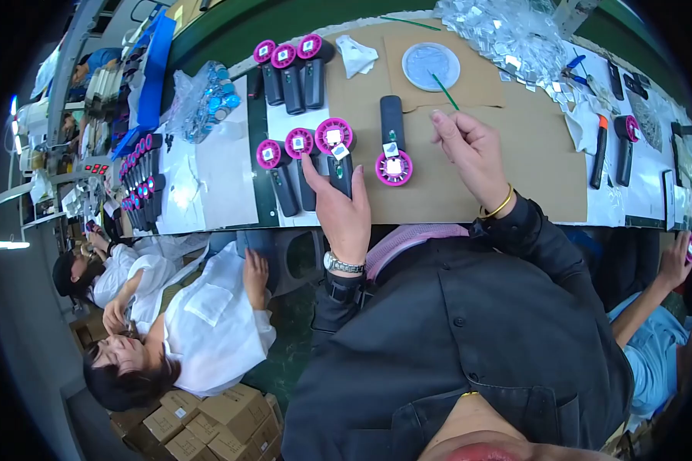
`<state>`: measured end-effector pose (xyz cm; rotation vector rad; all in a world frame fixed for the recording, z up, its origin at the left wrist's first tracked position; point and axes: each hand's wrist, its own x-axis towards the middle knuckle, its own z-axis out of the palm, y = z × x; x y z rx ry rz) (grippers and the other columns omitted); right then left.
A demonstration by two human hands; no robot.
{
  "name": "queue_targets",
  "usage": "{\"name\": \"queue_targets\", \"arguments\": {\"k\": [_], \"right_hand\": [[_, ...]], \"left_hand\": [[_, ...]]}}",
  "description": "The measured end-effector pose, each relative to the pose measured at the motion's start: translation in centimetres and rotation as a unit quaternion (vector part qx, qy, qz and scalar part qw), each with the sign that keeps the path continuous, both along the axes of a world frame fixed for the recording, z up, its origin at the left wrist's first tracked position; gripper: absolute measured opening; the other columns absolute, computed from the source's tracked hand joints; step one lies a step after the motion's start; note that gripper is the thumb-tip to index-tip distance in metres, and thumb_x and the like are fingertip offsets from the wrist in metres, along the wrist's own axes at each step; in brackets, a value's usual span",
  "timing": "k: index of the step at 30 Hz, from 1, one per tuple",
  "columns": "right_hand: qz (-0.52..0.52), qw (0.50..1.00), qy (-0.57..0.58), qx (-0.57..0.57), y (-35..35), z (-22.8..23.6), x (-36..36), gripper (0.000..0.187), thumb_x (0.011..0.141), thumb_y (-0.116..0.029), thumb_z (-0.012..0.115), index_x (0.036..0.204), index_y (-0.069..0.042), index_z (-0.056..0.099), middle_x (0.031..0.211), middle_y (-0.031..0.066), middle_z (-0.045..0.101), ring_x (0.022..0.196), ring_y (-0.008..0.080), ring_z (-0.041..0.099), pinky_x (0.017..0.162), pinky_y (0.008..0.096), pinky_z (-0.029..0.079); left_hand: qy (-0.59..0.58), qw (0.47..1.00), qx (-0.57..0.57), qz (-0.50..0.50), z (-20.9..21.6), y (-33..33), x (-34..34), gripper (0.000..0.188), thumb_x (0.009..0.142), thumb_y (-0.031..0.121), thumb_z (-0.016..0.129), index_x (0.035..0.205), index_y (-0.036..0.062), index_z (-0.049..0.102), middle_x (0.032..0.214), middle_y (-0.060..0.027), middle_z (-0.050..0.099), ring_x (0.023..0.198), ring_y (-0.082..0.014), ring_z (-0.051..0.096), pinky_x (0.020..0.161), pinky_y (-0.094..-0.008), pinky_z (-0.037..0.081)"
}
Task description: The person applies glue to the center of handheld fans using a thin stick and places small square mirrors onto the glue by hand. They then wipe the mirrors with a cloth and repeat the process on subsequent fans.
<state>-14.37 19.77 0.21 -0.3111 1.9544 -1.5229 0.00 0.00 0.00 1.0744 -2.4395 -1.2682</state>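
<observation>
I'm seeing brown cardboard boxes [207, 426] sitting stacked at lower left, each wearing a small white label. A clear plastic bag [200, 96] of blue-white round parts is lying upper left. A small red-lit display [96, 167] is glowing at the left edge.

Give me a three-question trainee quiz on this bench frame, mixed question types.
1. True or false: the left hand rests on a black handheld device with a pink round head.
2. What does the right hand pinch in its fingers? A) green stick B) scissors C) tape
3. Fill in: the round grey dish lies on ____ sheets.

Key: 1 true; 2 A, the green stick; 3 cardboard.
</observation>
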Motion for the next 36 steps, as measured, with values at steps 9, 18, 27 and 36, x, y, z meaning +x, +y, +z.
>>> {"name": "queue_targets", "arguments": {"k": [9, 18, 27, 36], "right_hand": [[0.092, 0.814, 0.562, 0.111, -3.3, -1.4, -1.3, 0.022, 0.095, -0.011, 0.071, 0.116, -0.011, 0.078, 0.132, 0.0033, 0.073, 0.124, 0.0228, 0.066, 0.101, 0.0376, 0.053], [0.259, 0.649, 0.69, 0.19, -6.5, -2.9, -3.7, 0.031, 0.093, -0.015, 0.066, 0.123, -0.012, 0.072, 0.136, 0.0021, 0.071, 0.134, 0.0231, 0.06, 0.111, 0.0382, 0.049], [0.266, 0.749, 0.576, 0.191, -2.1, 1.5, -0.7, 0.032, 0.087, -0.015, 0.078, 0.114, -0.008, 0.064, 0.107, 0.0133, 0.072, 0.111, 0.0313, 0.07, 0.103, 0.0436, 0.053], [0.156, 0.927, 0.339, -0.015, -1.5, 3.1, 5.0, 0.051, 0.089, -0.018, 0.087, 0.13, -0.002, 0.061, 0.112, 0.0183, 0.075, 0.098, 0.0382, 0.075, 0.086, 0.0417, 0.061]], "left_hand": [[0.067, 0.978, -0.185, -0.064, -2.6, 0.9, 0.3, 0.093, 0.103, 0.023, 0.074, 0.169, -0.0061, 0.015, 0.101, -0.0368, 0.071, 0.09, -0.0524, 0.073, 0.073, -0.0542, 0.055], [-0.045, 0.969, -0.235, -0.061, -1.9, 0.7, 0.5, 0.092, 0.103, 0.028, 0.072, 0.17, -0.0056, 0.018, 0.106, -0.0338, 0.071, 0.088, -0.0471, 0.073, 0.065, -0.053, 0.054], [0.218, 0.97, -0.107, -0.027, -1.8, -0.7, 3.2, 0.068, 0.114, 0.032, 0.059, 0.163, -0.0074, 0.034, 0.109, -0.0179, 0.069, 0.099, -0.0275, 0.07, 0.089, -0.0401, 0.056], [0.484, 0.866, 0.12, -0.037, 0.5, 1.8, -1.1, 0.077, 0.119, 0.057, 0.025, 0.166, -0.005, 0.027, 0.12, -0.0165, 0.068, 0.111, -0.0224, 0.067, 0.106, -0.0352, 0.05]]}}
